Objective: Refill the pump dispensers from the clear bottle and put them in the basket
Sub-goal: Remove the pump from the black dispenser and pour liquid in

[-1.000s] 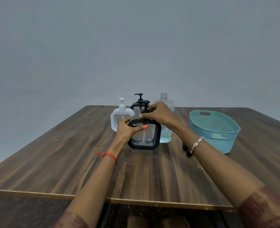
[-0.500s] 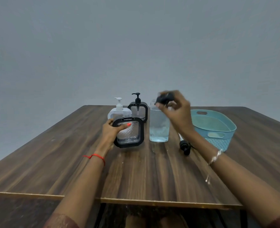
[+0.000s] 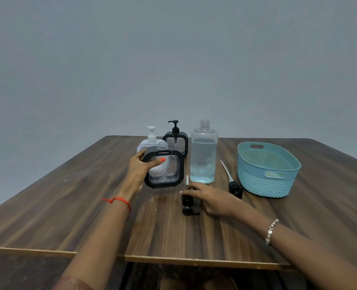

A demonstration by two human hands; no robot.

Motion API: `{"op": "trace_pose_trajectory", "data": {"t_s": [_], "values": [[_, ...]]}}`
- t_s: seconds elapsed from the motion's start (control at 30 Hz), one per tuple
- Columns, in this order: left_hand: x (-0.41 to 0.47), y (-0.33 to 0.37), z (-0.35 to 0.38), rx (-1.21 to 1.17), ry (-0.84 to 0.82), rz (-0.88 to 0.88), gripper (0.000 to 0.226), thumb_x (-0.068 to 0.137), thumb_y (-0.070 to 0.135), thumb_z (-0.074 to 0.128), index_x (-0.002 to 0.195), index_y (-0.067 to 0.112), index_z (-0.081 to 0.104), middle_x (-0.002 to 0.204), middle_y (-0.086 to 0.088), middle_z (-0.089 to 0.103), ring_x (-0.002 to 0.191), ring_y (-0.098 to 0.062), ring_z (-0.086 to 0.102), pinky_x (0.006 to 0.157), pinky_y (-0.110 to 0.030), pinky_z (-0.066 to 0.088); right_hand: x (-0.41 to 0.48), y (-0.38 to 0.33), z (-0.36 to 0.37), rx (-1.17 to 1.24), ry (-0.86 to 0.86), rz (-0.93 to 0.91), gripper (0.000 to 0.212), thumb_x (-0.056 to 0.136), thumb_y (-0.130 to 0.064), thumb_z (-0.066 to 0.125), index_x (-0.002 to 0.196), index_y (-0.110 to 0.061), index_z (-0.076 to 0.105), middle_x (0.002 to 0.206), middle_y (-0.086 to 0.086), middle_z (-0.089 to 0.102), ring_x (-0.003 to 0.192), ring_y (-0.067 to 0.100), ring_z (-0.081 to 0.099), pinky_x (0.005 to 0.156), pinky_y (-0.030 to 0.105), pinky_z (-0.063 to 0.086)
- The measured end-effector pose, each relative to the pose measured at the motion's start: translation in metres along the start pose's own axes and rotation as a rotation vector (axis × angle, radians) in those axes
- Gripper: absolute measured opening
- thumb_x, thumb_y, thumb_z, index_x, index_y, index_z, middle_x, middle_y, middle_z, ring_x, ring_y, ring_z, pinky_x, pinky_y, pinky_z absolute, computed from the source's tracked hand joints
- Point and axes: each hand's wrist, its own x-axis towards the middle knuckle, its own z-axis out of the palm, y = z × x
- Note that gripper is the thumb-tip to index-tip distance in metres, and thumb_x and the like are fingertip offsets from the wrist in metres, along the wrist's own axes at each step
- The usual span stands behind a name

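My left hand grips the left side of a black-framed clear dispenser, which stands upright with its neck uncovered. Its black pump head lies on the table just in front, tube pointing away from me; the fingertips of my right hand pinch it near the collar. The clear bottle, uncapped and more than half full of liquid, stands right of the dispenser. A white dispenser and a second black dispenser stand behind, pumps fitted. The teal basket sits at the right with nothing in it.
Another black pump head with a white tube lies between the bottle and the basket. The wooden table ends in a light front edge close to me. A plain grey wall rises behind the table.
My right hand pulled the pump out of the black-framed dispenser, carried it down and laid it on the table in front. My left hand kept holding the dispenser.
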Motion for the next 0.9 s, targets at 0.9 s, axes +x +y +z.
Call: {"op": "trace_pose_trajectory", "data": {"t_s": [0.9], "values": [[0.023,-0.005,0.011,0.040,0.035,0.012,0.027,0.069,-0.001,0.077,0.088,0.012,0.062,0.085,-0.004,0.069,0.070,-0.013,0.066,0.063,-0.019,0.056,0.057,0.056,-0.050,1.051,0.767,0.399,0.053,0.066,-0.004,0.081,0.111,-0.015,0.056,0.094,-0.010,0.065,0.077,-0.005,0.065,0.058,0.007,0.048]]}}
